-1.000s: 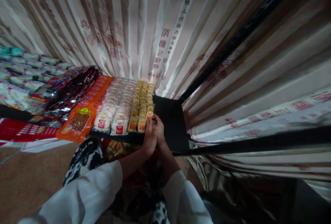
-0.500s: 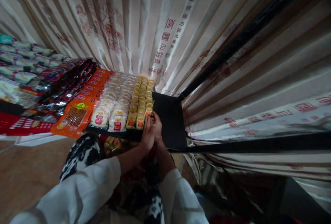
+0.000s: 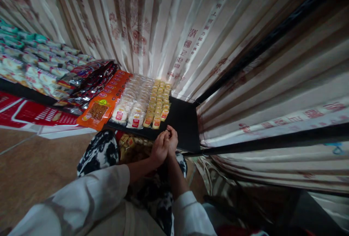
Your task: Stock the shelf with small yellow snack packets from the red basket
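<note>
- Our left hand (image 3: 159,151) and right hand (image 3: 172,141) meet well to the right of the orange packet (image 3: 98,112), fingers curled against each other; we cannot tell whether anything is grasped between them.
- Right of the orange packet, beyond the white packets (image 3: 138,107), we find the yellow packets (image 3: 158,101) lined up on the black shelf (image 3: 184,119), the rightmost row just beside our fingertips and apparently untouched.
- For handling beside such close rows, we judge it best to keep both wrists low and pinch lightly, since thin wrappers probably slide and crumple under pressure.
- We would approach from the far right of the orange packet, where bare shelf leaves room for knuckles; a sleeve dragged across could knock the fronts askew.
- The count, right of the orange packet: two rows of white packets and three of yellow, the third ending short of its neighbours. Single packets overlap too much for us to number.
- One orange packet shows on top; we cannot tell if others lie beneath.
- Left of the orange packet, dark glossy packets (image 3: 87,81) and pale packets (image 3: 40,56) overlap beyond our counting.
</note>
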`<state>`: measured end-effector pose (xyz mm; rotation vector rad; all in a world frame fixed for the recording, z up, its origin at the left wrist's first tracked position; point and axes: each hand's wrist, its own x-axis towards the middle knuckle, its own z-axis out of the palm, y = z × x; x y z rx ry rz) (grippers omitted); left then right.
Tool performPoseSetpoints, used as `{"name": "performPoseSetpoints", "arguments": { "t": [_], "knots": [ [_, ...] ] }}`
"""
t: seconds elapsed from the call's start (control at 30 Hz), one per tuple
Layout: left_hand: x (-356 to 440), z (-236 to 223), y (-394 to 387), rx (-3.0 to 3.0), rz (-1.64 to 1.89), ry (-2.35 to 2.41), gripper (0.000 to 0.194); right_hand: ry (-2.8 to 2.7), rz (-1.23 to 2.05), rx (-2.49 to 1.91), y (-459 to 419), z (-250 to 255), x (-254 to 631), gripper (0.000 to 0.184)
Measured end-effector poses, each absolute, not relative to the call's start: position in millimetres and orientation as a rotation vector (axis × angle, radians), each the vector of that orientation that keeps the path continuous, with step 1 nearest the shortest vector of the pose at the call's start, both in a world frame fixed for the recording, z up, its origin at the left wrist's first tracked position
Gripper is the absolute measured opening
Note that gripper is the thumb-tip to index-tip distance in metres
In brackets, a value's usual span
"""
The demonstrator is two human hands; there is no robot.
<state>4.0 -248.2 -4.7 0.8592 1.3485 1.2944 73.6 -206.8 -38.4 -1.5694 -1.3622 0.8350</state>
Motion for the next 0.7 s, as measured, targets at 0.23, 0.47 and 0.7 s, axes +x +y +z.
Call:
{"name": "performPoseSetpoints", "arguments": {
  "t": [0.23, 0.47, 0.7],
  "knots": [
    [-23, -2, -258, 1.068, 1.162, 1.546, 0.033, -1.356, 0.829, -1.564, -215, -35, 50, 0.039],
    [-37, -14, -234, 0.96, 1.136, 1.545, 0.039, -1.368, 0.865, -1.543, -198, -45, 35, 0.042],
    [-42, -19, -229, 0.947, 1.204, 1.544, 0.033, -1.336, 0.867, -1.564, -195, -46, 31, 0.03]
  ]
}}
